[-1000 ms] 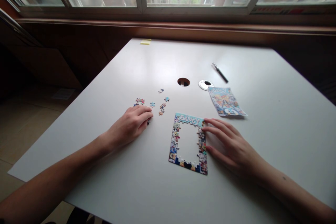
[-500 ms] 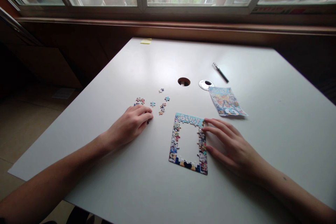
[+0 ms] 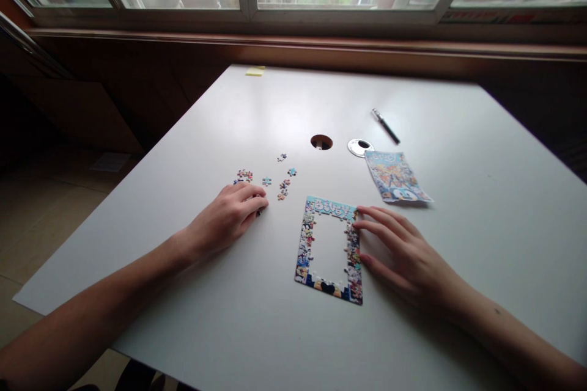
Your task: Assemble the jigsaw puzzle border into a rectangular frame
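Observation:
The joined border of a jigsaw puzzle [image 3: 304,244] lies flat on the white table, its middle open with the tabletop showing through. My right hand [image 3: 408,256] rests at its right edge, fingers spread, fingertips touching the border. Left of the puzzle, my left hand [image 3: 236,211] is low on the table with its fingers curled together. A bit of a jigsaw piece [image 3: 259,212] shows under those fingertips; the rest is hidden by the hand. Just beyond are several loose pieces: a small cluster [image 3: 244,175], a light-blue piece [image 3: 266,181], and others [image 3: 284,186] to the right.
A creased picture sheet [image 3: 397,177] lies right of the puzzle's top. Behind it are a metal ring cover [image 3: 354,148], a round cable hole [image 3: 321,142] and a dark pen [image 3: 386,126]. A yellow sticky note [image 3: 255,71] is at the table's [image 3: 183,317] far edge, below the window.

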The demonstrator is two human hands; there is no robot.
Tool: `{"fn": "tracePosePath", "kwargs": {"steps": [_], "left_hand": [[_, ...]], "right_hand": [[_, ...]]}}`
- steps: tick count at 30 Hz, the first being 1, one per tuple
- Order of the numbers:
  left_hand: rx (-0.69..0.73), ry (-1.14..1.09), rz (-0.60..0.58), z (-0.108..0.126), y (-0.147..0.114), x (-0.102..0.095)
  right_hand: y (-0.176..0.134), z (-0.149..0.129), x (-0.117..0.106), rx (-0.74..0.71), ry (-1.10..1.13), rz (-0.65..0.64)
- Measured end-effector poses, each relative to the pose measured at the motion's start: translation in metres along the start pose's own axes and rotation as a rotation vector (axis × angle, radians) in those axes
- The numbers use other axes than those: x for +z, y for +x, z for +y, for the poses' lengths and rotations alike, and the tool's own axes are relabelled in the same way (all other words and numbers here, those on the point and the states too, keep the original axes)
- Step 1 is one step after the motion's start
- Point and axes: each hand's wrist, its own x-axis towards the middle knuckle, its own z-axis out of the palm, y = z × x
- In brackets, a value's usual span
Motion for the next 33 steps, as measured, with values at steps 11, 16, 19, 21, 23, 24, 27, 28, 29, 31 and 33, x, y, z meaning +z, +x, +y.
{"fn": "tracePosePath", "kwargs": {"steps": [11, 16, 19, 21, 23, 24, 27, 28, 29, 31, 33], "left_hand": [[0.001, 0.007, 0.002, -0.0004, -0.0002, 0.0], [-0.002, 0.011, 0.004, -0.0004, -0.0007, 0.0006], [-0.002, 0.012, 0.001, 0.0002, -0.0009, 0.0004], [-0.005, 0.013, -0.004, 0.0003, -0.0008, -0.0001], [-0.008, 0.022, -0.005, -0.0003, -0.0007, -0.0003], [-0.011, 0.032, 0.0, -0.0008, -0.0006, -0.0002], [-0.045, 0.09, 0.033, -0.003, -0.0007, 0.0015], [-0.072, 0.116, 0.042, -0.0035, -0.0009, 0.0023], [-0.104, 0.142, 0.044, -0.0039, -0.0011, 0.0032], [-0.162, 0.184, 0.021, -0.004, -0.0018, 0.0046], [-0.185, 0.205, -0.04, -0.0035, -0.0026, 0.0051]], "right_hand": [[-0.0004, -0.0002, -0.0005, 0.005, 0.007, 0.0], [0.0006, -0.0004, -0.0002, -0.001, 0.006, 0.003], [0.0008, -0.0003, -0.0004, -0.005, 0.002, 0.004], [0.0005, -0.0005, -0.0008, -0.006, 0.003, 0.003], [0.0002, -0.0009, -0.0012, -0.003, 0.004, -0.001], [0.0001, -0.0012, -0.0014, 0.0, 0.005, -0.003], [0.0001, -0.0016, -0.0017, 0.007, 0.011, -0.004], [0.0001, -0.0016, -0.0018, 0.009, 0.014, -0.004], [0.0002, -0.0016, -0.0018, 0.01, 0.016, -0.003], [0.0003, -0.0015, -0.0018, 0.012, 0.02, -0.004], [0.0005, -0.0015, -0.0017, 0.013, 0.021, -0.005]]}}
